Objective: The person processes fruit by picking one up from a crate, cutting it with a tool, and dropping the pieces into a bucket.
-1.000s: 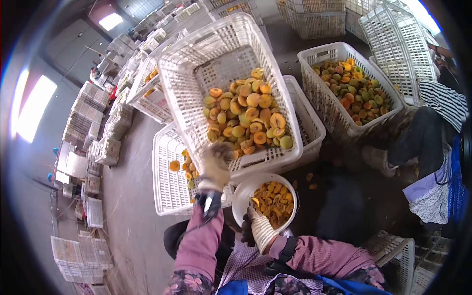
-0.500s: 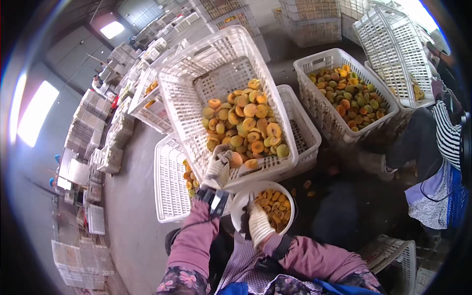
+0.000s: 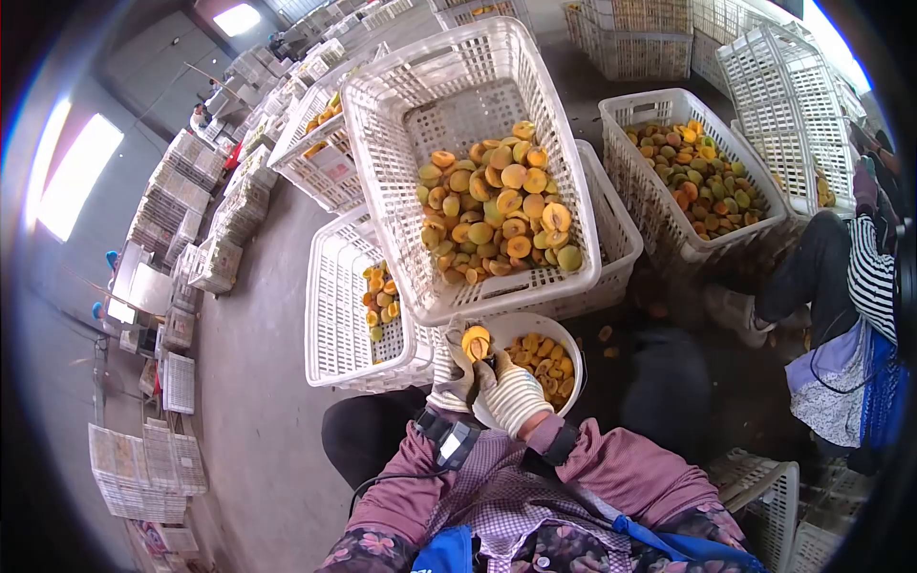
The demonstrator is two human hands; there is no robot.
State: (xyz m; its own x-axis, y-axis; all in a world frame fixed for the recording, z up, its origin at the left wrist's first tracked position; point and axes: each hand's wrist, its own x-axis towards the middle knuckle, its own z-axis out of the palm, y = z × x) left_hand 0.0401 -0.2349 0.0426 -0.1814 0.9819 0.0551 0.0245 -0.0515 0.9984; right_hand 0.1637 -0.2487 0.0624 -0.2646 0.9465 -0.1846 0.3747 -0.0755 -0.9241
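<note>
My left hand (image 3: 453, 374), in a soiled work glove, grips a halved yellow peach (image 3: 476, 342) with its cut face up and a brownish pit area in the middle. Close against it, my right hand (image 3: 508, 393), in a white glove with a striped cuff, has its fingers closed near the fruit; whatever they hold is hidden. Under and beside my hands stands a white bucket (image 3: 576, 355) with several orange peach pieces (image 3: 541, 361) inside. Just beyond, a tilted white crate (image 3: 387, 205) holds many peach halves (image 3: 492, 205).
Another white crate (image 3: 330, 315) with some fruit is at left, below the tilted one. To the right stands a full fruit crate (image 3: 659, 224), near a seated person in a striped sleeve (image 3: 871, 277). Fruit scraps (image 3: 606, 333) lie on the dark floor. Stacked crates (image 3: 177, 181) line the far left.
My left hand has come back from the tilted crate with a peach half. My right hand has lifted from inside the bucket to meet it. The view has shifted slightly.
</note>
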